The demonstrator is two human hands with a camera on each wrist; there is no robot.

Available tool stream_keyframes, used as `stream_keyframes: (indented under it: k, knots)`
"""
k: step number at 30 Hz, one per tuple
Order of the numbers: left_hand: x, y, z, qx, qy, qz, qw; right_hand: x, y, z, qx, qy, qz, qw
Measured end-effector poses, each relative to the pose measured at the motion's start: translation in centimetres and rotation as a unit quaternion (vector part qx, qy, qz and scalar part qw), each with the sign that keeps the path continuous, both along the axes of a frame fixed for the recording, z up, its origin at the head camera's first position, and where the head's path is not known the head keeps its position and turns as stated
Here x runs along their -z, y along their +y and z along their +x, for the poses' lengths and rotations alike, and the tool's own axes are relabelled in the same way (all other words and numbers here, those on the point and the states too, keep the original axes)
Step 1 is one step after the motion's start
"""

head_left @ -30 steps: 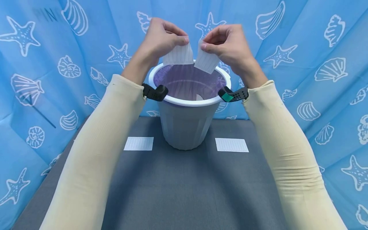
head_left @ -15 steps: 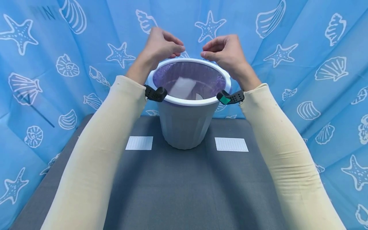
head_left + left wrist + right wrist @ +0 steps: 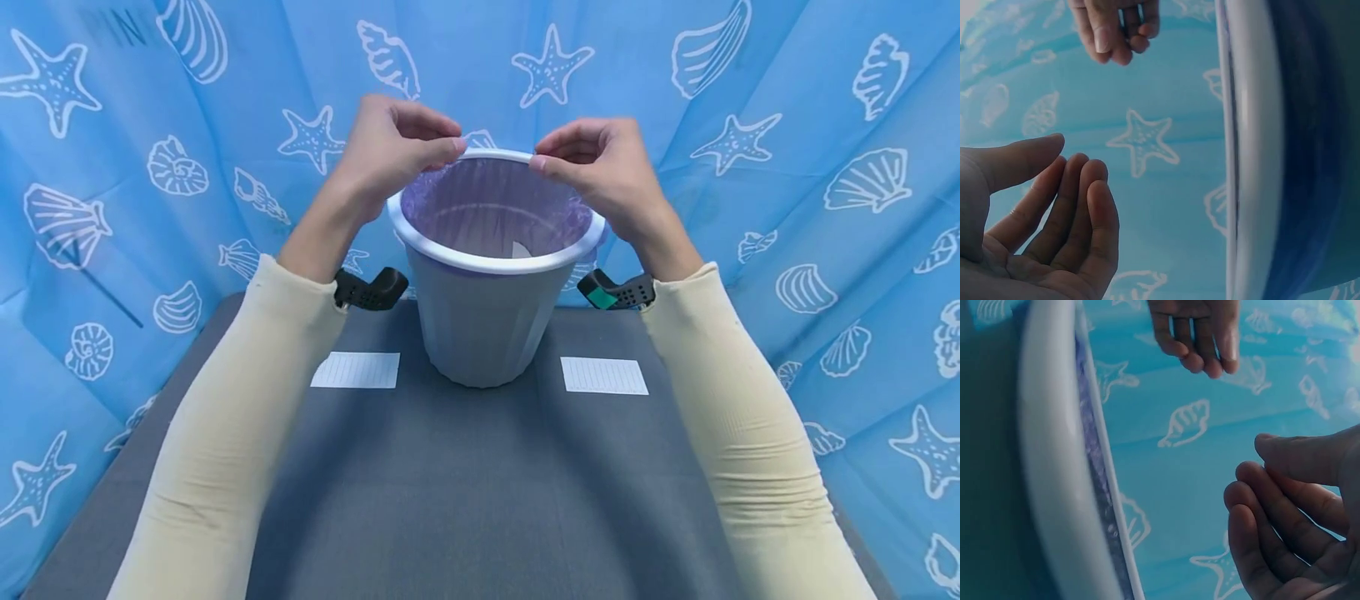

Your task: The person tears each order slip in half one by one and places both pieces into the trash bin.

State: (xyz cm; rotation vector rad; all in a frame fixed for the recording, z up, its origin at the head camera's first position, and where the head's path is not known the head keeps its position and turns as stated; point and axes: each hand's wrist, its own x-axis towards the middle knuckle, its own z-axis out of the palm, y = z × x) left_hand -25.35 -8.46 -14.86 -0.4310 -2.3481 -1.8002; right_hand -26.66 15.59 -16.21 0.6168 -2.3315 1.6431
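A light grey waste bin (image 3: 483,321) with a white rim and a thin purple liner (image 3: 487,204) stands upright at the middle back. My left hand (image 3: 382,158) is over its left rim, thumb and fingers loosely bent with nothing between them. Over the right rim, my right hand (image 3: 603,167) hangs the same way, holding nothing. Both wrist views show bare fingertips, a small gap between the left thumb (image 3: 1038,156) and fingers. Inside the bin a small white scrap of paper (image 3: 520,249) shows; the lower inside is hidden by the front rim.
One ruled white paper slip (image 3: 360,371) lies on the grey table (image 3: 465,492) left of the bin, partly behind my left sleeve. Another ruled slip (image 3: 604,376) lies to its right. A blue shell-patterned curtain (image 3: 637,50) hangs close behind.
Both hands held pieces of ruled paper over the bin; these were let go and dropped inside. The hands have since moved apart and lower.
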Motion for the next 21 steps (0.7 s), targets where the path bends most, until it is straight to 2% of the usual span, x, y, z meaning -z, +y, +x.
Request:
stream_keyframes:
  k: [5,10,15,21]
  knots:
    - [1.2,-0.8,2.5,0.026,0.037,0.023,0.9987,0.9,0.2,2.1,-0.044,0.03,-0.055,0.997]
    - [2.7,-1.2,4.4,0.044,0.076,0.04,0.9953,2.2,0.3,4.1,-0.076,0.057,-0.102,0.99]
    - [4.5,-1.3,6.3,0.051,0.111,0.033,0.9919,3.7,0.5,6.1,-0.066,0.084,-0.086,0.991]
    - [6.8,-1.2,8.4,0.061,0.117,0.023,0.991,6.2,0.6,8.5,-0.064,0.086,-0.102,0.989]
